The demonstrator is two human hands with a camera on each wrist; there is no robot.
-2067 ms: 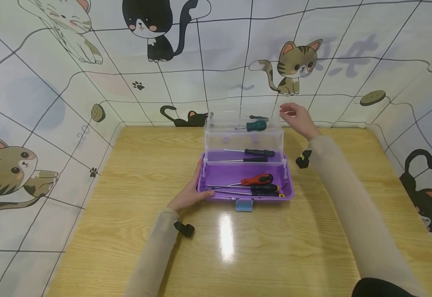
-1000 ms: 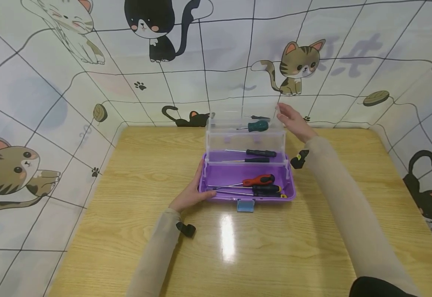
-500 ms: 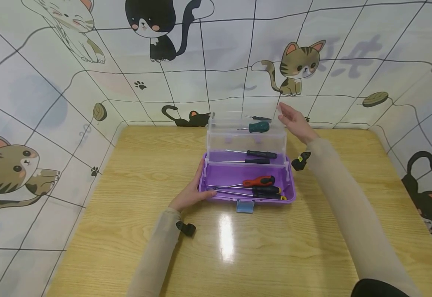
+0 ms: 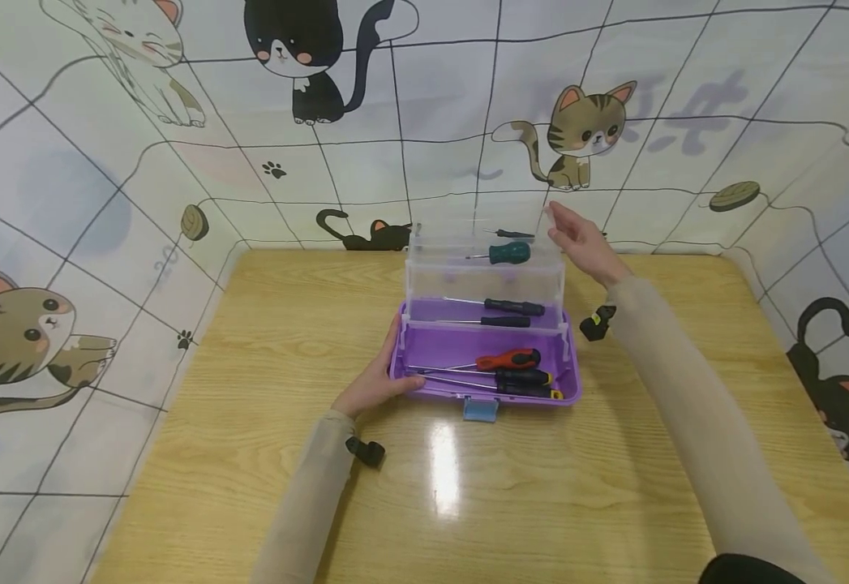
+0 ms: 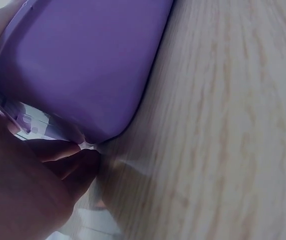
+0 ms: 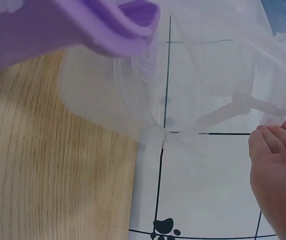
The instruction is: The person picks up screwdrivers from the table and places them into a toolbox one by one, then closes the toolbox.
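Observation:
A purple toolbox [image 4: 574, 369] stands on the table with its clear stepped trays [image 4: 435, 280] raised at the back. My left hand [image 4: 373, 385] grips its left end, thumb over the front rim; in the left wrist view the fingers curl at the box's side. At the top tray's right corner, my right hand [image 4: 586, 243] pinches the clear plastic edge. A red-handled screwdriver [image 4: 508, 359] and two black-handled screwdrivers [image 4: 522, 377] lie in the purple base. A green-handled screwdriver [image 4: 509, 253] and a small dark one [image 4: 514, 234] are in the upper tray, two black screwdrivers [image 4: 514, 307] in the lower.
The blue latch [image 4: 480, 409] hangs at the toolbox's front. The wood-grain table [image 4: 285, 324] extends around it. A cat-patterned wall covering [image 4: 446, 105] rises close behind the trays and along both sides.
My right hand has moved slightly left from beside the top tray and taken hold of its right corner. My left hand stays on the toolbox's left end.

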